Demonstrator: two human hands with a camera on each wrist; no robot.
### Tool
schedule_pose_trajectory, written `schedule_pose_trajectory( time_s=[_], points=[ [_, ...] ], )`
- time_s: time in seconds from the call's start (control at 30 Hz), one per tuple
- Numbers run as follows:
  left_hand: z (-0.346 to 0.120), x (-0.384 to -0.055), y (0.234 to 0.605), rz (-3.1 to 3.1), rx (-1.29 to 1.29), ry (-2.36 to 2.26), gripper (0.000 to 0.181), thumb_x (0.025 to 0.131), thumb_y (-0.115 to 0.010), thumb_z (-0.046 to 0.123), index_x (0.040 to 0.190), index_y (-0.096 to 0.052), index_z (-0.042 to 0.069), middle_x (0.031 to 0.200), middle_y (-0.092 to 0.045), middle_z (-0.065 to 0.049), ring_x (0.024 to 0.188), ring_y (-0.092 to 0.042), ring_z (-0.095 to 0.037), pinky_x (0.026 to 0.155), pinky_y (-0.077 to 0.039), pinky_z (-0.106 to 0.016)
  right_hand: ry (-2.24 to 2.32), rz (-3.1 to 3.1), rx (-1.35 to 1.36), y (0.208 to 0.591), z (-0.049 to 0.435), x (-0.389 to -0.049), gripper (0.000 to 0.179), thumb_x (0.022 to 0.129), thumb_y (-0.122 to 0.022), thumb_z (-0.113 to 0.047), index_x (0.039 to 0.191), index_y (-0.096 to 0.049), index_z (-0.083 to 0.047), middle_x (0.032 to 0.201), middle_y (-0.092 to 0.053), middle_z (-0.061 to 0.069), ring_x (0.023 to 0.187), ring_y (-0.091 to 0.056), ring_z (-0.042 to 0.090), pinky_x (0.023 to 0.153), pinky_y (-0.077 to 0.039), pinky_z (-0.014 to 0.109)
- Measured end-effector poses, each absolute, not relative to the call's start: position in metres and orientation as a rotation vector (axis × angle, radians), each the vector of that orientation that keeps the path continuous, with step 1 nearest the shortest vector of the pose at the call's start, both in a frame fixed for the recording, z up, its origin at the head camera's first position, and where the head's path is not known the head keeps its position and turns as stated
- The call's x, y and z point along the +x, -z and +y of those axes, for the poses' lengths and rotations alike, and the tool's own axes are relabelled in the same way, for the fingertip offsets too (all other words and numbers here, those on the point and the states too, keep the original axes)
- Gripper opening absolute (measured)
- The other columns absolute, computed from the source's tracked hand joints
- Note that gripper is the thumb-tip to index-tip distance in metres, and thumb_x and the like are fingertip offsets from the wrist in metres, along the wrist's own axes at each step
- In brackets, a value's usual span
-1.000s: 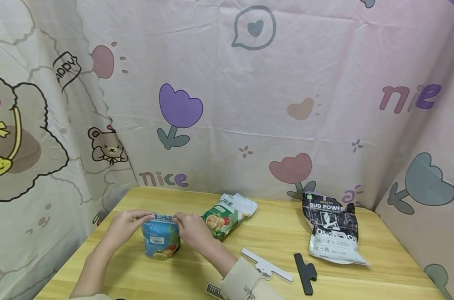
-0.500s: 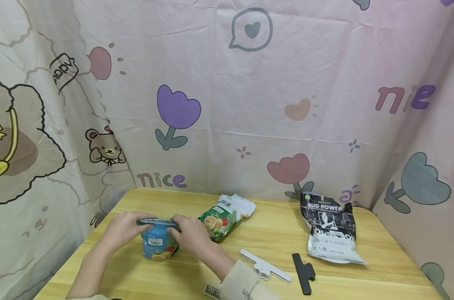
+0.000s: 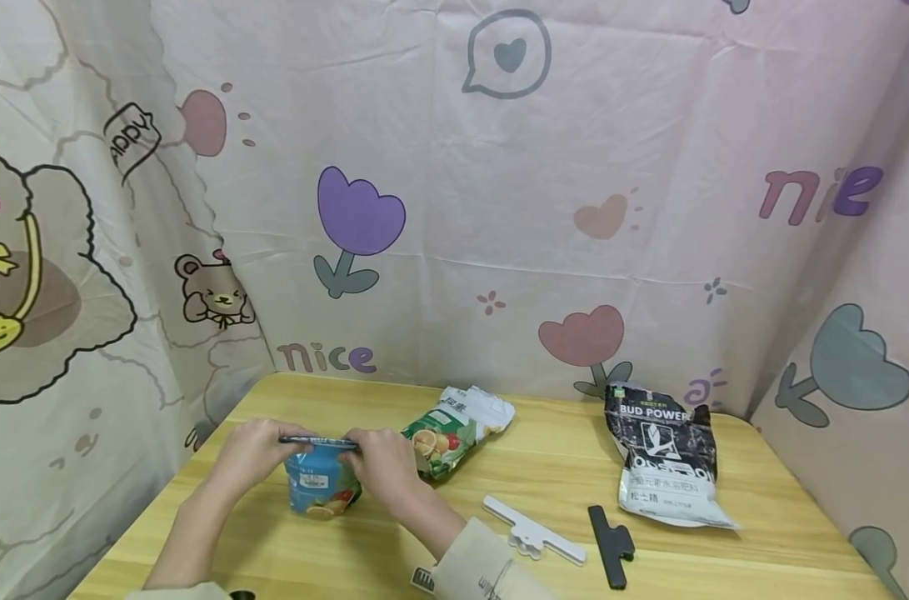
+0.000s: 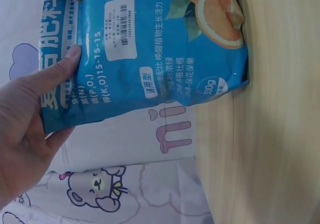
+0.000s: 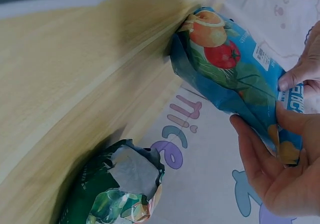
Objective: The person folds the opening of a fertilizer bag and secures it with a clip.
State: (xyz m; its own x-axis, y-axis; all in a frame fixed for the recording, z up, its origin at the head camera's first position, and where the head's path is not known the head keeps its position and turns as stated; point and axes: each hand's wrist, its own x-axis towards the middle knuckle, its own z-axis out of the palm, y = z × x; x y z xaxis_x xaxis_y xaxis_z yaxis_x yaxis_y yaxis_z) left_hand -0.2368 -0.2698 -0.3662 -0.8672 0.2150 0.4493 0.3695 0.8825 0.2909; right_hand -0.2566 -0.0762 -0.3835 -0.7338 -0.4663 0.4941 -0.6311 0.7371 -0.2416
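A blue fertilizer bag (image 3: 317, 487) with fruit pictures stands upright on the table at the left, its top band folded over. At the left end of that fold my left hand (image 3: 253, 454) pinches the bag, thumb on the near face. My right hand (image 3: 385, 462) pinches the other end. In the left wrist view the left hand's thumb (image 4: 62, 70) presses on the blue bag's printed front below the top edge. From the right wrist view, the right hand (image 5: 280, 169) has its fingers behind the folded top and its thumb in front.
Behind my right hand lies a green fertilizer bag (image 3: 441, 442) with a torn-open end. A white sealing clip (image 3: 532, 531) and a black sealing clip (image 3: 611, 546) lie right of my sleeve. A black-and-white bag (image 3: 660, 458) lies at the right. A patterned curtain (image 3: 454, 208) hangs behind the table.
The bag's top band, its print facing me a second ago, has been turned over into a narrow flat fold. Both hands stayed at its ends and shifted only slightly.
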Motion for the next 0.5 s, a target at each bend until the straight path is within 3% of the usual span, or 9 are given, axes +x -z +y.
schedule_pose_trajectory(
  time_s=[0.5],
  points=[
    [-0.2681, -0.2365, 0.3672, -2.639, -0.41, 0.527, 0.012, 0.072, -0.077, 0.014, 0.083, -0.075, 0.014, 0.081, -0.07, -0.005, 0.055, -0.05, -0.006, 0.043, -0.034, -0.025, -0.529, -2.547, 0.826, 0.3835, -0.0762, -0.257, 0.015, 0.081, -0.07, -0.033, 0.092, -0.072, -0.023, 0.077, -0.067, -0.011, 0.054, -0.049, 0.001, 0.04, -0.034, 0.015]
  ],
)
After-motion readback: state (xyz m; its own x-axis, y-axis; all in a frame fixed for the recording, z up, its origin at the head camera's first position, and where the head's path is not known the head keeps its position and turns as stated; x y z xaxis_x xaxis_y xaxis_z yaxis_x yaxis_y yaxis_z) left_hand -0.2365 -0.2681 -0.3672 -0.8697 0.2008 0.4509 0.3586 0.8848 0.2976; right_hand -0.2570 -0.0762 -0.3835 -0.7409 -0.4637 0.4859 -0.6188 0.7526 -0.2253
